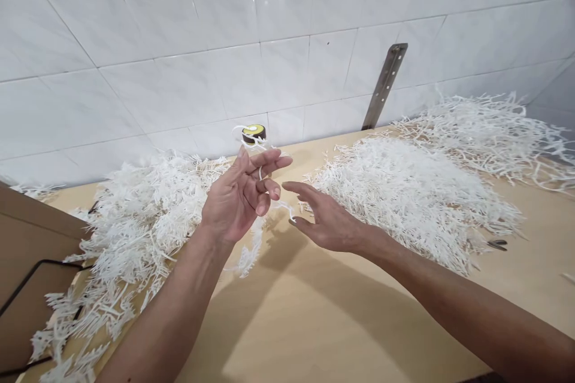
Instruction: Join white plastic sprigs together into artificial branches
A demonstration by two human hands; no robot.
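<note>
Your forearms (175,311) nearest; left grip (238,191) curled, holding white strand (252,251), tail hanging toward surface's (314,326) near edge; right grip (330,221) parted, just right of strand, contact unclear

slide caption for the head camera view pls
Left hand with a white strand between its fingers, right hand close by, white heaps on either side.

Left forearm (179,305) bare, angling up from your lower left. Left hand (236,197) raised, palm towards you, thumb upright; two upper fingers stretched rightward, lower two curled in. Right forearm (449,290) also bare, slanting in from your lower right. Right hand (330,221) lower, back showing, fingers reaching left, thumb held apart beneath them. Your hands near each other, fingertips not touching.
</note>
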